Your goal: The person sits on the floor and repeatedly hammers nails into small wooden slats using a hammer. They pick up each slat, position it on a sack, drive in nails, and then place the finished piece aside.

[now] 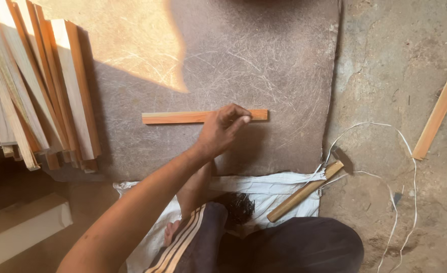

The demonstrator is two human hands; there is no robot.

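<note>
My left hand (222, 129) presses on a thin wooden strip (183, 117) that lies flat across the worn mat (264, 55).

The fingers curl down over the strip's right half, pinning rather than wrapping it, so the hand is neither fully open nor clenched. My right hand is out of sight, so I cannot say what it is doing. A stack of similar strips (41, 86) lies at the mat's left edge, and a hammer (307, 189) rests on the white sack (279, 189) by my knee, beside what looks like a dark heap of nails (238, 207) (too shadowed to be sure). To hold the strip well, I judge steady downward pressure with fingertips clear of the ends is best.
</note>
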